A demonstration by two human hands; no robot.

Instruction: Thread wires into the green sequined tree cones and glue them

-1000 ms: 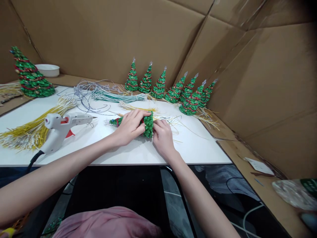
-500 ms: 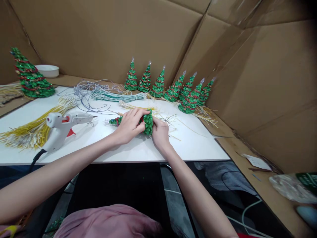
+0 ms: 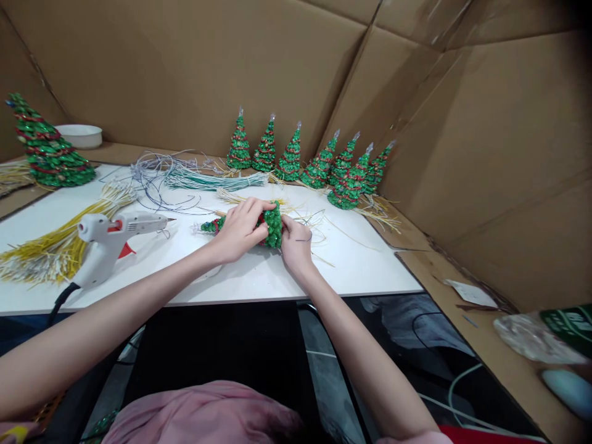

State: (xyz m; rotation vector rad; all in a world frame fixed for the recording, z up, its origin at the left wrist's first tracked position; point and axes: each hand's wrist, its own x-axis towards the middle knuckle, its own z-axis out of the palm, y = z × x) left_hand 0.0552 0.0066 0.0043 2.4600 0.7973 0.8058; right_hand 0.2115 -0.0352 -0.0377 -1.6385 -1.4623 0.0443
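Observation:
A small green Christmas tree [image 3: 274, 229] with red trim lies on its side on the white board, its clear tip to the left and its base to the right. My left hand [image 3: 243, 229] is wrapped over its middle and holds it. At the base, the fingers of my right hand [image 3: 296, 242] are closed close against the underside. Thin dark and yellow wires [image 3: 314, 217] spread out beyond that hand, and a dark strand crosses its back. What my right fingertips pinch is hidden.
A white hot glue gun [image 3: 99, 237] lies left, beside a bundle of yellow wires [image 3: 50, 243]. Green wires [image 3: 213, 179] lie behind. Several finished small trees [image 3: 290, 157] line the cardboard wall. A larger tree [image 3: 50, 151] and a white bowl [image 3: 81, 137] stand far left.
The whole view has shifted slightly. Both hands stay at the tree; a dark strand now lies across the back of my right hand.

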